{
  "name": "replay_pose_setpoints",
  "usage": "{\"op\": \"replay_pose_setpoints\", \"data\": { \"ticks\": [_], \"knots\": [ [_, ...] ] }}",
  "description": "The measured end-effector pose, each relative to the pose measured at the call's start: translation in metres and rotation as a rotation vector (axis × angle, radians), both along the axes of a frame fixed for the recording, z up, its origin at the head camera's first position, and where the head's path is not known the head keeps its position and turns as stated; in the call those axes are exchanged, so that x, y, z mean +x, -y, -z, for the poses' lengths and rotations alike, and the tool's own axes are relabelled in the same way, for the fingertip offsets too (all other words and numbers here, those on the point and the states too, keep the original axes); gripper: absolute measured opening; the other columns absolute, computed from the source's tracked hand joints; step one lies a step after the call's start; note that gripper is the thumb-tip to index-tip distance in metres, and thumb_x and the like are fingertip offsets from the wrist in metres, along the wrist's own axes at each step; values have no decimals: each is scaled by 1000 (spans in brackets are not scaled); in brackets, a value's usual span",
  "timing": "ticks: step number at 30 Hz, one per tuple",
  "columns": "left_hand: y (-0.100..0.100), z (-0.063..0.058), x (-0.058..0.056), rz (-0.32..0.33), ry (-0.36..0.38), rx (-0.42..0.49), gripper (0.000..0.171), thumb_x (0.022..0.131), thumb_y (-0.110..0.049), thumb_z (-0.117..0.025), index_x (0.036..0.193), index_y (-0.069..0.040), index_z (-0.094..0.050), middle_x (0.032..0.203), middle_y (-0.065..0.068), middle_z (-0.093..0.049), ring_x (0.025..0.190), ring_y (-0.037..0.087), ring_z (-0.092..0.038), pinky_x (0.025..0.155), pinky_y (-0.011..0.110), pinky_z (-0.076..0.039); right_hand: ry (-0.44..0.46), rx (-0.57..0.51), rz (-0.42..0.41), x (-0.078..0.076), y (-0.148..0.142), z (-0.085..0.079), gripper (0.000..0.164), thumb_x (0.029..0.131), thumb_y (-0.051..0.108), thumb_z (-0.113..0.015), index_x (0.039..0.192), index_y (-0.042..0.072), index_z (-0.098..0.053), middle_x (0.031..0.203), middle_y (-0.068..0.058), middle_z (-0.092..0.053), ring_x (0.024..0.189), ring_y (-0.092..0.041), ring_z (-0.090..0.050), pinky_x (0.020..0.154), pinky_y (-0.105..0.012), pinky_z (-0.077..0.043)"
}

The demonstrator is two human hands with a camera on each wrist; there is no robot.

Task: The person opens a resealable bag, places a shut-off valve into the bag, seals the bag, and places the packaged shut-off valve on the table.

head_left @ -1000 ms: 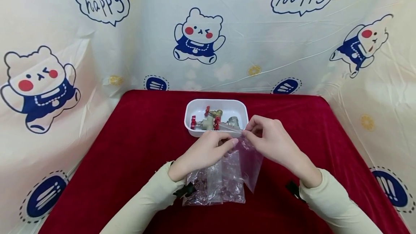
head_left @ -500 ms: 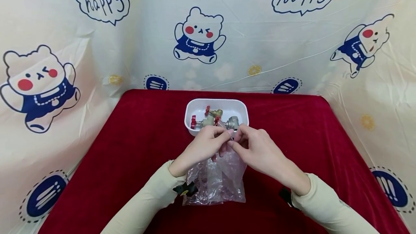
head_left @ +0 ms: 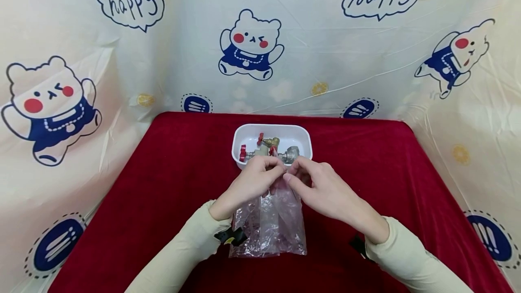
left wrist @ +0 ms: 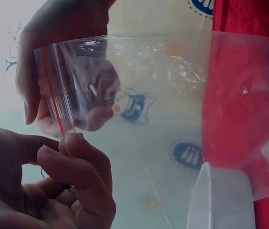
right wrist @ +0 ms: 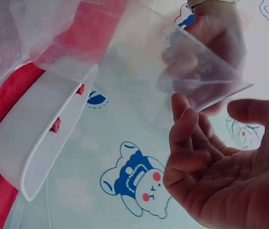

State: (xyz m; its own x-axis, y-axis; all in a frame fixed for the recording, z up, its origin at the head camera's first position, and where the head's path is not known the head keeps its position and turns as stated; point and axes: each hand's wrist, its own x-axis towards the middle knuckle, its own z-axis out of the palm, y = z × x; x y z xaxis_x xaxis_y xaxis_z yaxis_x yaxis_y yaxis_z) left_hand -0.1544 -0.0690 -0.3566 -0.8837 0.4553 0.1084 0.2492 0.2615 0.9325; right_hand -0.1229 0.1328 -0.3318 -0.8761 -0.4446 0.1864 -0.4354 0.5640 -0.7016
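A clear zip bag point(left wrist: 158, 71) with a red line along its zip edge hangs between the hands. My left hand point(head_left: 258, 177) pinches that edge between thumb and fingers. Held apart from its fingers, the thumb of my right hand point(head_left: 325, 189) closes on nothing in the right wrist view. The right fingertips point(right wrist: 178, 102) are up against the bag, and whether they press it is unclear. Just beyond both hands stands a white tray point(head_left: 307, 135). It holds several valves, among them a brass valve point(head_left: 272, 142) with a red handle and a grey metal valve point(head_left: 292, 153).
More crumpled clear plastic point(head_left: 264, 234) lies on the red tablecloth point(head_left: 179, 166) beneath the hands. A printed curtain point(head_left: 309, 67) encloses the table at the back and both sides.
My right hand has moved left, close to my left hand, drawing the bag's spread corner in from the right. Over the last half second the hands have shifted only slightly.
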Motion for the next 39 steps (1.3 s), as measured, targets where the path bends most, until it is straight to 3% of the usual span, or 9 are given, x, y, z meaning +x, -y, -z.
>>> {"op": "replay_pose_setpoints", "data": {
  "ticks": [7,16,28,35,39],
  "knots": [
    [0,-1,-2,31,26,71,25,102,-5,-54,84,1,-70,59,2,-54,50,14,-52,47,24,-41,61,-37,18,-12,-1,5,11,102,21,-68,93,13,-69,74,5,-64,65,-14,-58,58,-29,-48],
    [-1,2,-4,89,152,231,26,108,-12,-59,90,3,-69,60,7,-58,49,14,-53,42,25,-38,121,-104,-2,-18,-1,8,11,100,21,-71,91,14,-72,72,4,-63,64,-14,-54,55,-26,-43],
    [0,10,-7,181,178,184,28,110,-12,-57,85,1,-62,66,6,-58,51,14,-56,43,24,-42,180,-107,7,-19,-3,12,11,99,15,-69,94,7,-75,78,2,-69,72,-15,-59,62,-27,-47],
    [0,11,-8,187,183,214,26,110,-10,-56,88,3,-63,67,5,-58,52,13,-57,43,24,-41,226,-137,3,-18,-5,12,11,98,12,-68,89,8,-72,65,1,-58,56,-13,-49,50,-25,-39],
    [-1,12,-8,170,169,225,23,109,-9,-57,93,5,-67,66,6,-57,51,15,-56,42,24,-41,264,-174,0,-17,-5,13,13,99,12,-68,87,7,-69,64,-1,-57,56,-14,-49,50,-26,-40]
  ]
}}
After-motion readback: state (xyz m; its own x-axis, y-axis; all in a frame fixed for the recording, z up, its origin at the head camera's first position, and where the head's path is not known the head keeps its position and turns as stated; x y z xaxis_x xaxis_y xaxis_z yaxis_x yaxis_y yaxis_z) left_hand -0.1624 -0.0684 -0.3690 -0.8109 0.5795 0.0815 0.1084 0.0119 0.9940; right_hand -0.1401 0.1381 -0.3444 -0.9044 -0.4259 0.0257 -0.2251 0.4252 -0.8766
